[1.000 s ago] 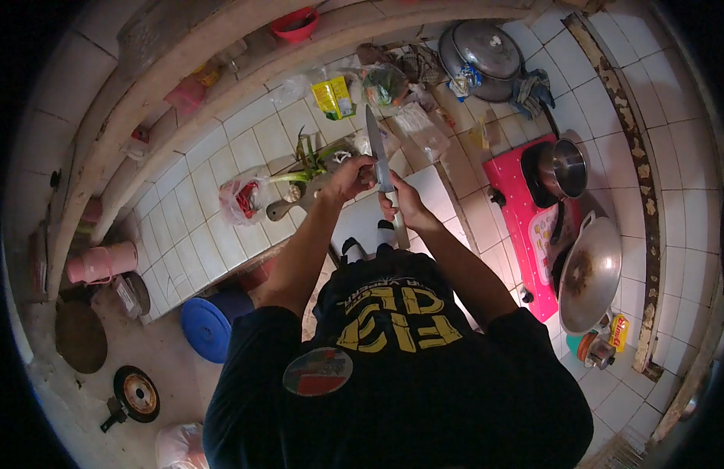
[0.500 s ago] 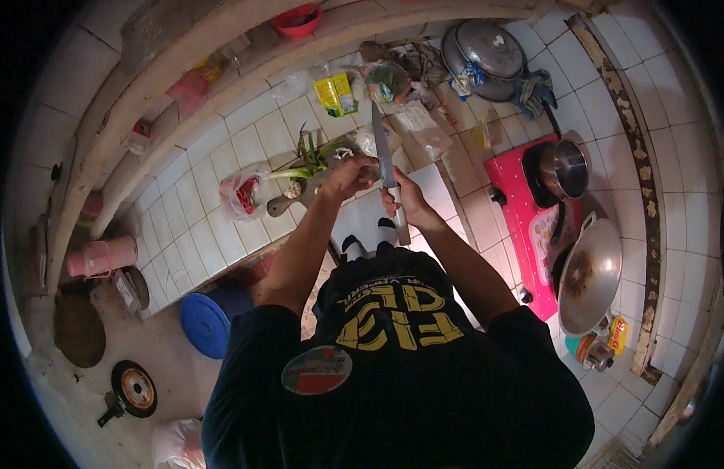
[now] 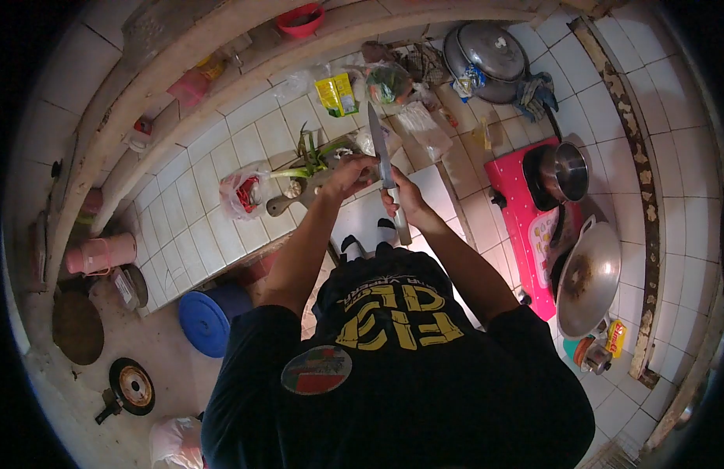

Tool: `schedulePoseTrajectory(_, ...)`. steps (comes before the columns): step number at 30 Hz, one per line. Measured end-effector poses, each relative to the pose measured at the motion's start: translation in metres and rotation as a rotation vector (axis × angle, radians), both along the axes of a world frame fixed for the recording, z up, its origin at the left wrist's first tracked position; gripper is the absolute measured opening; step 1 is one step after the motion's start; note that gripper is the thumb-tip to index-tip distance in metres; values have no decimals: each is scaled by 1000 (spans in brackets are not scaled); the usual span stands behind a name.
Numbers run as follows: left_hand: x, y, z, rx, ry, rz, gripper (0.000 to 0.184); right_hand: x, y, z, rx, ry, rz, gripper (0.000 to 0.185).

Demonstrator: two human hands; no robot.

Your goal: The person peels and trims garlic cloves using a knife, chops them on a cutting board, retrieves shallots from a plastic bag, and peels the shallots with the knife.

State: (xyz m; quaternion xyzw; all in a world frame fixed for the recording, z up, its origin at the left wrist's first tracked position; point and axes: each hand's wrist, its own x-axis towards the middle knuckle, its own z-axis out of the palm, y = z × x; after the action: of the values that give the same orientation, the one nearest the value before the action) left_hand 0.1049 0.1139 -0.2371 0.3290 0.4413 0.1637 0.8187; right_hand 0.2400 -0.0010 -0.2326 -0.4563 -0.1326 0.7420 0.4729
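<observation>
Closest to me, a person in a dark shirt (image 3: 397, 375) with yellow lettering is standing at a tiled counter (image 3: 170, 227), both bare arms reaching forward. Just beyond the chest, the right hand (image 3: 406, 195) is gripping a knife (image 3: 379, 144), its fingers wrapping around the pale handle. The blade is pointing away from the body, rising between the two hands toward the back of the counter. The left hand (image 3: 351, 175) is hovering close beside the blade, its fingers bending inward; I cannot tell whether they are touching the metal or pinching something small.

In my judgement, handling this well is calling for a firm right grip behind the blade, left fingertips curling clear of the edge, and eyes resting on the gap between hand and steel.

Past the left hand, a wooden board (image 3: 277, 206) is lying on the tiles, its handle showing. Green stalks (image 3: 295, 172) and a pale bulb (image 3: 293, 189) are resting beside or on it; the arm is hiding part of that spot. Further left, a clear bag (image 3: 243, 192) is holding something red. Farther back, a yellow packet (image 3: 337, 94) is lying near other bags. Off to the right, a pink stove (image 3: 514, 199) is bearing a steel pot (image 3: 565, 172) and a wide wok (image 3: 589, 277).
</observation>
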Motion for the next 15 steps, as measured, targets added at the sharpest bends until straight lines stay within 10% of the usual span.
schedulePoseTrajectory(7,-4,-3,6,112,130,-37,11,-2,-3,6,67,-92,-6,51)
schedulePoseTrajectory(11,-16,10,-42,641,220,-302,20,2,-1,-3,62,-141,-51,61)
schedulePoseTrajectory(15,-22,3,-43,253,315,30,22,5,-7,1,70,-189,-16,63)
